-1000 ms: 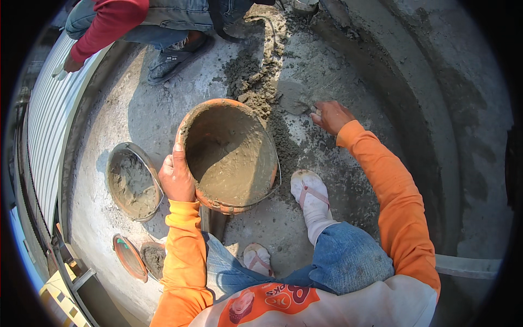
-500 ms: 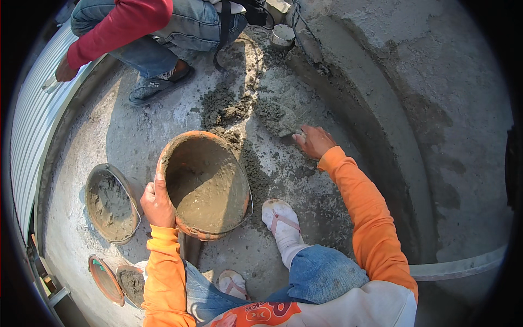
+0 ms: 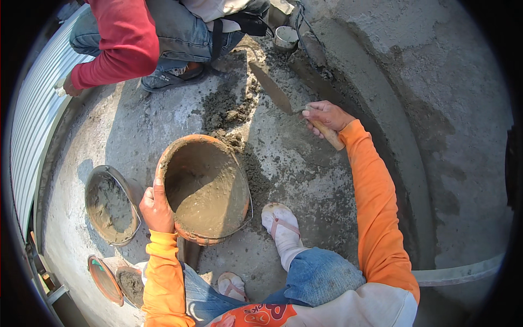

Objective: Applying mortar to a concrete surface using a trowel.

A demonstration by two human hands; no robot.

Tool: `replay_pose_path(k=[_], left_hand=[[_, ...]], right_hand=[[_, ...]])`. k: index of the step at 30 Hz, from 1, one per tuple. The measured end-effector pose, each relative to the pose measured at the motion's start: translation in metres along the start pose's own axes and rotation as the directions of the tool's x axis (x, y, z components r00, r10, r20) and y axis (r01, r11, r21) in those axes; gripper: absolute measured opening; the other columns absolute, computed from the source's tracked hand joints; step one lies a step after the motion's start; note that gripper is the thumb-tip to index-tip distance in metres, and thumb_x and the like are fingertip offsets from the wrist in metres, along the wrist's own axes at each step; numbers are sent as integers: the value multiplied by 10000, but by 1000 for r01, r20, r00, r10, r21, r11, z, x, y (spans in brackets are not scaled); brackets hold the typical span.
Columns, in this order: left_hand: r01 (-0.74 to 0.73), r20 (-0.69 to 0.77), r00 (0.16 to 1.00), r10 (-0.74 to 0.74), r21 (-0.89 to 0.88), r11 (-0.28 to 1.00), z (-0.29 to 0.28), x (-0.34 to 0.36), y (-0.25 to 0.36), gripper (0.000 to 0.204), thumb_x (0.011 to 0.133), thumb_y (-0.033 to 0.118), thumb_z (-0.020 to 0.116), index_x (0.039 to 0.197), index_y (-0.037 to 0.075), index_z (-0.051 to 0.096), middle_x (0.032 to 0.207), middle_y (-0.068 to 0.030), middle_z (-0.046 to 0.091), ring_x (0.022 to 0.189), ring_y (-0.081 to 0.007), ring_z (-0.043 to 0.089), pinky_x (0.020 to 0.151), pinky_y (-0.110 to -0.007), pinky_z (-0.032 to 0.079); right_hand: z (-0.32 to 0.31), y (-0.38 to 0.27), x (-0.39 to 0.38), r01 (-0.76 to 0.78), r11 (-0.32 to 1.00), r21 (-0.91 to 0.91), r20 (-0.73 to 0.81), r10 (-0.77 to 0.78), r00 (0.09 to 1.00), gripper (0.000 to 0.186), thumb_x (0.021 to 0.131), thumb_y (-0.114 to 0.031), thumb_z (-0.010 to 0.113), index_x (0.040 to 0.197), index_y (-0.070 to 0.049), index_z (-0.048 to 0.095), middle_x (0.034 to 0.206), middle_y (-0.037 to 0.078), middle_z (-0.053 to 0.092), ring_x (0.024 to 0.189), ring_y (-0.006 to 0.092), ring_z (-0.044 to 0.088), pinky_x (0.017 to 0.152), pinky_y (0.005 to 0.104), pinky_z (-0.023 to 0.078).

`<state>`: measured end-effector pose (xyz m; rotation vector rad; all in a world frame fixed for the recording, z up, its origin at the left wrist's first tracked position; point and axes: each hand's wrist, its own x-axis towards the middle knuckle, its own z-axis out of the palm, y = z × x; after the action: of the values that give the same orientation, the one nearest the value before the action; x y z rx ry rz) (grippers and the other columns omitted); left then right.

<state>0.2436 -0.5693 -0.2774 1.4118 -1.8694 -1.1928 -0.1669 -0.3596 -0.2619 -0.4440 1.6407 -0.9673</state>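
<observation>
My left hand [image 3: 157,210] grips the left side of the rim of an orange bucket [image 3: 204,182] that is coated inside with wet grey mortar and tilted toward me. My right hand [image 3: 326,117] is closed round the wooden handle of a trowel [image 3: 272,87], whose grey-smeared blade is raised at an angle above the floor, pointing away from me up and to the left. Below and left of the blade lies a strip of lumpy wet mortar [image 3: 229,114] on the concrete, running toward the bucket.
A crouching co-worker [image 3: 117,49] in red sleeves holds a small tool at top left. Mortar buckets [image 3: 111,201] stand at lower left. A curved concrete ledge [image 3: 397,120] runs along the right, corrugated metal sheeting [image 3: 41,114] along the left. A short pipe [image 3: 286,38] stands at top centre.
My right hand has moved up, lifting the trowel blade from the mortar on the floor. My left hand stays on the bucket. The co-worker's arm and body have shifted slightly.
</observation>
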Motion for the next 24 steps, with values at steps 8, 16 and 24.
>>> replay_pose_path(k=[8, 16, 24], left_hand=[[3, -29, 1000, -4, -3, 1000, -2, 2, 6, 510, 954, 339, 564, 601, 21, 379, 561, 8, 333, 560, -93, 294, 486, -300, 285], [-61, -22, 998, 63, 65, 996, 7, -1, 22, 481, 951, 330, 574, 601, 25, 448, 578, 24, 373, 571, -82, 317, 496, -278, 295], [-26, -48, 998, 28, 26, 999, 5, 1, 26, 486, 948, 333, 582, 593, 42, 424, 578, 33, 370, 561, -74, 312, 490, -265, 282]], right_hand=[[43, 102, -54, 33, 995, -97, -473, -75, 878, 253, 886, -231, 558, 794, 5, 560, 648, 60, 557, 514, 130, 541, 462, 290, 438], [53, 105, -15, -86, 912, -402, -538, -159, 828, 397, 852, -218, 575, 1140, -6, 402, 866, 221, 609, 770, 333, 648, 695, 436, 520], [20, 77, 59, -407, 650, -642, -722, -332, 607, 334, 886, -274, 608, 1109, -43, 519, 1065, 238, 584, 1000, 421, 592, 839, 483, 484]])
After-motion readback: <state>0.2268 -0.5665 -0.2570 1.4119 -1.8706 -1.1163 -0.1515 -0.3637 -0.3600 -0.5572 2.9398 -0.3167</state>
